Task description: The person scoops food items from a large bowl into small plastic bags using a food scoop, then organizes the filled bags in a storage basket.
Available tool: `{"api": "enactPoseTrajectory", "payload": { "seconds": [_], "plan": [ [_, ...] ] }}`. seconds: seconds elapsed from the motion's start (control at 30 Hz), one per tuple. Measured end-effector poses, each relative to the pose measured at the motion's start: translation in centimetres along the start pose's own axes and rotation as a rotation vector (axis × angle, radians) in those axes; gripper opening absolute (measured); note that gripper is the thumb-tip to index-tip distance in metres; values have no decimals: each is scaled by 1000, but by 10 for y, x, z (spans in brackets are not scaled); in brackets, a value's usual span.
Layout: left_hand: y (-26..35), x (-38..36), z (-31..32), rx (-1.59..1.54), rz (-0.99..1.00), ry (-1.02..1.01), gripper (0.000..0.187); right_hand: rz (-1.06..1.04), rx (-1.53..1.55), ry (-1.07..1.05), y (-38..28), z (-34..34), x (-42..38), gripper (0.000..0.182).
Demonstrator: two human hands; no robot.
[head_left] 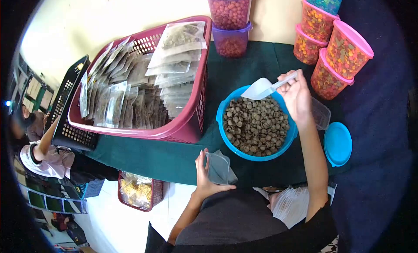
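Observation:
A white plastic scoop [259, 89] is held by its handle in my right hand [294, 95], over the back rim of a round blue tub [221, 130]. Small brown round pieces [256, 126] fill much of the tub. In front and to the left of it, my left hand [204, 176] has its thumb and fingers around a clear container [218, 168] at the table's front edge. What looks like a clear plastic bag lies against that container. The scoop's bowl looks empty.
A maroon basket [174, 130] of filled packets stands left, beside a black basket [89, 139]. Purple-lidded tubs [230, 41] and pink-lidded tubs [348, 48] stand at the back. Near the right lies a blue lid [337, 144]. Another person [48, 159] is at far left.

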State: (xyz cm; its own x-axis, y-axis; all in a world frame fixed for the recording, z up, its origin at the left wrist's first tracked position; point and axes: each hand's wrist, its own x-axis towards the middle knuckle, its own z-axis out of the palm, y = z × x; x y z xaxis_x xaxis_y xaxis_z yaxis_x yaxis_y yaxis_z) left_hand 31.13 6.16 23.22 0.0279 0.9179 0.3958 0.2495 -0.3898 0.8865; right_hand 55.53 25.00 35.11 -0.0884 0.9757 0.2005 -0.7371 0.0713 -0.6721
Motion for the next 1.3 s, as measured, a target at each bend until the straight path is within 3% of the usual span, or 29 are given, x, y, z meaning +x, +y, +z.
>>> {"api": "enactPoseTrajectory", "payload": {
  "seconds": [0.07,0.27,0.33,0.47,0.53,0.57,0.73,1.03,1.3],
  "plan": [
    [2,-1,-1,48,-1,17,132,58,-42,106,10,-3,16,30],
    [1,-5,-4,55,-26,20,133,172,-181,156,31,0,34,33],
    [1,-4,-7,217,-6,-32,133,199,-186,154,36,-2,38,33],
    [-1,-4,-10,231,21,-59,133,247,-160,113,41,-8,49,32],
    [3,0,-12,230,64,-67,132,281,-175,-14,40,-9,56,30],
    [1,-1,-12,229,68,-74,132,285,-212,35,41,-3,57,30],
    [-8,-2,-13,-2,2,-68,129,339,-219,-92,45,3,57,31],
    [-13,13,-16,-4,195,-131,127,100,-373,134,43,16,40,34],
    [-18,17,-24,-34,166,-233,124,-112,-420,262,43,19,35,31]
  ]
}}
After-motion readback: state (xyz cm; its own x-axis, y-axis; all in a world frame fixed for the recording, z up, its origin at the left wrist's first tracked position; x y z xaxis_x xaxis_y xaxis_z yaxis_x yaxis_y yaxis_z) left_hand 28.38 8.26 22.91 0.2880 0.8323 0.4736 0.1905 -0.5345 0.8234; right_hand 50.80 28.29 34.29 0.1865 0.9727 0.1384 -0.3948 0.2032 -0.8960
